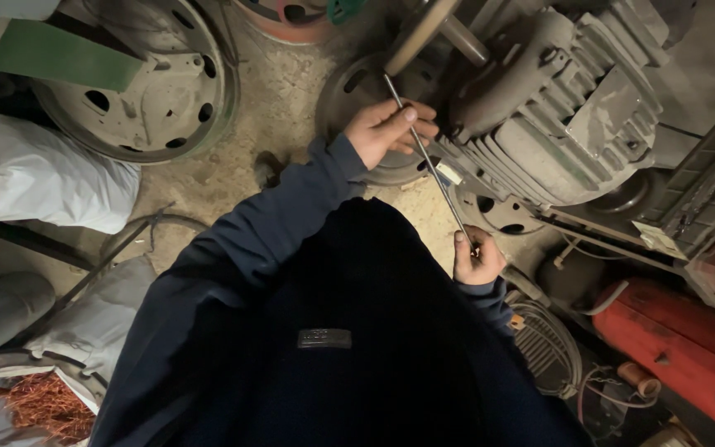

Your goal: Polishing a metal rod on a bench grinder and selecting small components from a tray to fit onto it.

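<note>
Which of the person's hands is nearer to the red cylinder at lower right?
The right hand is nearer, gripping the thin rod's lower end, left of the red cylinder. The left hand holds the rod higher, farther away.

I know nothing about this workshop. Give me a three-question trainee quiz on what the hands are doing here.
1. True or false: both hands grip the same thin metal rod.
2. What big grey thing lies beside the rod? A) ribbed electric motor B) bicycle C) ladder
3. Which hand is at the rod's lower end?

Key:
1. True: left hand holds it higher up, right hand lower down.
2. A, the electric motor.
3. The right hand.
</note>
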